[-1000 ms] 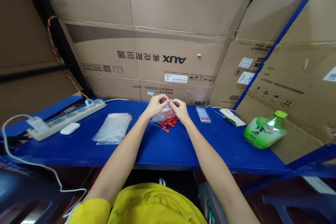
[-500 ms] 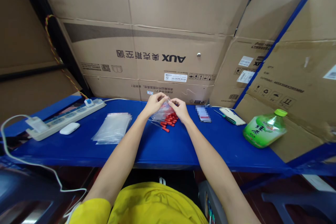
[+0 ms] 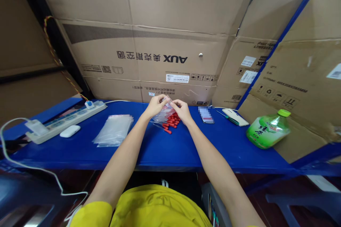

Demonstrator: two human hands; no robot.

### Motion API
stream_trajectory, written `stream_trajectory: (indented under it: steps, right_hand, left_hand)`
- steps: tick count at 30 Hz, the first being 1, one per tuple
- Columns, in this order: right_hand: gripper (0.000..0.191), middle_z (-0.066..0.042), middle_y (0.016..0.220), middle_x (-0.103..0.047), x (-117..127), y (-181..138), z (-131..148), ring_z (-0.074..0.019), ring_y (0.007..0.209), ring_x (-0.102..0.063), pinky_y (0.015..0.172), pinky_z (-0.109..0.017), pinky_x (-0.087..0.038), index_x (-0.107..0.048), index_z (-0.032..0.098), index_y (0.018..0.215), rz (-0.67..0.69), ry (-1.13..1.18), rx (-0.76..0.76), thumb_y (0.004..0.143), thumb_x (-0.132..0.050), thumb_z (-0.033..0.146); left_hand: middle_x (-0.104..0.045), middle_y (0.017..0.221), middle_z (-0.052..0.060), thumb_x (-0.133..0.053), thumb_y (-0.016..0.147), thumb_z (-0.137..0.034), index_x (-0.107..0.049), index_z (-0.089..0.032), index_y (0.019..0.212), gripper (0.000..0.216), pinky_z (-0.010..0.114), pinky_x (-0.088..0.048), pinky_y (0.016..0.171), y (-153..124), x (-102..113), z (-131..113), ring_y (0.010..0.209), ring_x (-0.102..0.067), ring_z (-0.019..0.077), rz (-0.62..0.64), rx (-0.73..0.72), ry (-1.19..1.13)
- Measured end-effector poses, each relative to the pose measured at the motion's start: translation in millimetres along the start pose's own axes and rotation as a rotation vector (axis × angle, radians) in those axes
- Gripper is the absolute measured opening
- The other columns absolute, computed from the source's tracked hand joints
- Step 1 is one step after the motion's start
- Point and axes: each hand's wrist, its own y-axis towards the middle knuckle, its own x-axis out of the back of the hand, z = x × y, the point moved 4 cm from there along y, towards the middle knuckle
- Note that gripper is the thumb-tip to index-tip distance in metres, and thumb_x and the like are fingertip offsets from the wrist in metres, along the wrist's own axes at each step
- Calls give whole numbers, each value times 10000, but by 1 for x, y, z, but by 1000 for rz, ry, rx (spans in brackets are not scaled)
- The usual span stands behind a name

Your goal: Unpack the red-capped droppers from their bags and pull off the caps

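Between my hands is a clear plastic bag, held up over the blue table. My left hand pinches the bag's upper edge from the left. From the right, my right hand pinches the same edge between thumb and fingers. Under and beside the bag lies a pile of small red-handled pieces, partly hidden by the plastic and my right hand. I cannot make out whether any of them are inside the bag. To the left of my left arm lies a stack of flat clear bags.
On the left are a white power strip and a white earphone case. A phone, a green-handled screwdriver, a white power bank-like block and a green tea bottle lie on the right. Cardboard walls the back.
Both hands keep their pinch on the bag and have barely moved. The whole view has shifted very slightly.
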Motion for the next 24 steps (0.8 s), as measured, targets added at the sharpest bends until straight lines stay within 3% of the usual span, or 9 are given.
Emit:
stream_trajectory:
  steps: [7, 15, 24]
  right_hand:
    - [284, -17, 807, -684, 2, 0, 5, -186, 778, -601, 791, -308, -484, -666, 202, 816, -4, -70, 69, 860, -686, 483]
    - [299, -8, 790, -676, 2, -1, 3, -181, 752, -594, 758, -300, -485, -671, 205, 812, -18, -13, 14, 832, -718, 499]
    - [337, -21, 825, -689, 4, -2, 8, -195, 812, -613, 797, -305, -499, -681, 210, 829, -35, -30, 10, 816, -721, 545]
  left_hand:
    - [-748, 926, 69, -645, 906, -501, -734, -143, 912, 369, 290, -493, 793, -2, -1, -2, 857, -655, 199, 103, -8, -108]
    - [-706, 821, 42, -636, 904, -518, -713, -136, 884, 390, 262, -454, 675, -1, 4, 1, 760, -600, 177, -12, 41, -34]
    - [-758, 905, 74, -707, 857, -557, -755, -124, 944, 444, 253, -491, 703, -5, 1, -4, 782, -645, 173, 59, 66, -163]
